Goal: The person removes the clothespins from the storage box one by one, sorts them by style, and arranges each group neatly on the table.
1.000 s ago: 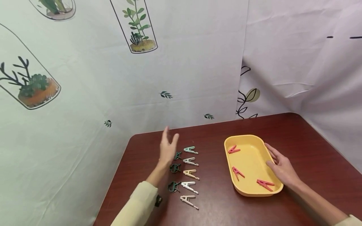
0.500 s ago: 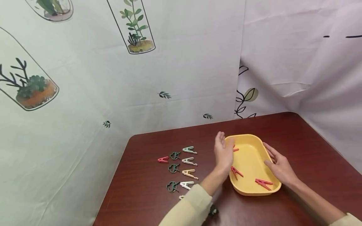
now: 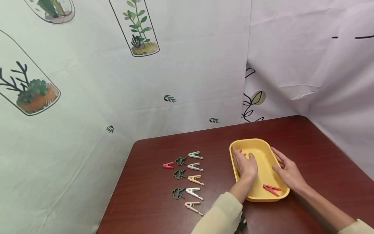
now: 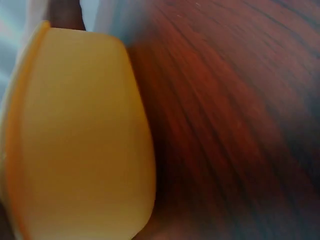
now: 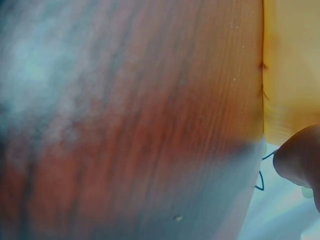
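In the head view, my left hand (image 3: pixel 244 165) reaches into the yellow plastic tray (image 3: pixel 264 199) along its left wall, fingers extended and thumb apart. A red clothespin (image 3: pixel 242 151) shows partly beside its fingers. Another red clothespin (image 3: pixel 271 189) lies on the tray floor near the front right corner, apart from the hand. My right hand (image 3: pixel 288 172) grips the tray's right rim, thumb on top and fingers along the outside. The left wrist view shows the tray's outer wall (image 4: pixel 90 130); in the right wrist view, a fingertip (image 5: pixel 297 155) is beside the tray.
Left of the tray, a column of pale clothespins (image 3: pixel 195 166) runs toward the front. Beside it lie three dark green looped clips (image 3: pixel 179 174) and a red clothespin (image 3: pixel 168 165). A printed white cloth (image 3: pixel 190 74) hangs behind the dark red-brown table (image 3: pixel 146 195).
My left hand has moved right, from above the green clips to inside the tray, covering the middle red clothespin there. The red clothespin left of the green clips is now uncovered. My right hand keeps its grip.
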The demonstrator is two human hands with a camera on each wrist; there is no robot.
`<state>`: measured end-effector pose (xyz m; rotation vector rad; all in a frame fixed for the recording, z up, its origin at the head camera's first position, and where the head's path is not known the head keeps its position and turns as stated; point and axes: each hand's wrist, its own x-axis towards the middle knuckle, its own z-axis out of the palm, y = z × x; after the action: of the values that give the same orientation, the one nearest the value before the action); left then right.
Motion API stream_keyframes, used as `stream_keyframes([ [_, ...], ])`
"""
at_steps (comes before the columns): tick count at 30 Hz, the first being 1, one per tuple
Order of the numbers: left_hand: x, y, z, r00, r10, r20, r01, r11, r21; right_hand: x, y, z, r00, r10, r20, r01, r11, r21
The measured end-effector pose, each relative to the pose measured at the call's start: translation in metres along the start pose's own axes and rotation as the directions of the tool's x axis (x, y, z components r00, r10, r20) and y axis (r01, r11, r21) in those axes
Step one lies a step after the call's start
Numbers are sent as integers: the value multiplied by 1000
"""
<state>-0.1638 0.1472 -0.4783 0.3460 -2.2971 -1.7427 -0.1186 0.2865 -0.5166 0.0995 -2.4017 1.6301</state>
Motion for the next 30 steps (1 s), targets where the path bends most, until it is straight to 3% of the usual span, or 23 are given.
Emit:
stream_keyframes([
  [14, 0, -16, 16, 992, 107, -72, -89, 971, 221, -2, 0, 0, 999, -33, -9, 33, 999, 0],
  [19, 2, -16, 15, 993, 94, -66, -76, 969, 235, -2, 1, 2, 999, -46, -6, 46, 999, 3],
  [25, 3, -16, 14, 988, 141, -55, -123, 960, 250, -1, 1, 2, 999, -50, -14, 50, 999, 5],
  [30, 3, -17, 14, 991, 133, -27, -122, 961, 250, -2, 1, 1, 999, -50, -18, 51, 999, 2],
])
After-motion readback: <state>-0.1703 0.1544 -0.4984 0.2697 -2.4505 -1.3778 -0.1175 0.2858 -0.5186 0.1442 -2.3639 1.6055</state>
